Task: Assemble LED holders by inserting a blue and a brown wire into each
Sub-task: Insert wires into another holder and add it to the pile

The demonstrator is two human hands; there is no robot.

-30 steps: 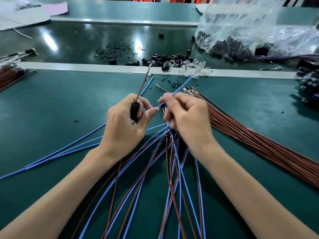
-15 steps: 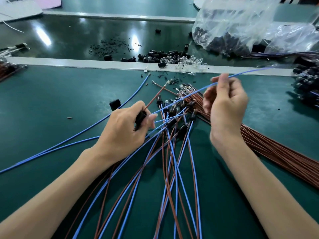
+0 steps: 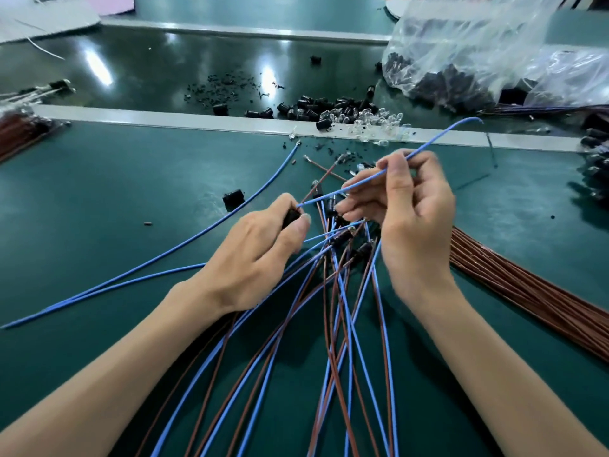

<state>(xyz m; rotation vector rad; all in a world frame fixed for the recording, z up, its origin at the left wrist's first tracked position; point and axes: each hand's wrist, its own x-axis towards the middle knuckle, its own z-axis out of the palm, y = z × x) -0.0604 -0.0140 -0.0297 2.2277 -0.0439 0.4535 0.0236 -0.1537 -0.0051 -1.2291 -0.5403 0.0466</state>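
Left grip holds a black holder; right grip pinches the blue wire running to it.

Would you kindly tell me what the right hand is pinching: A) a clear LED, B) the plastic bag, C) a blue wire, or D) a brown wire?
C: the right hand pinches the blue wire, which runs down to the black holder gripped by the left hand.
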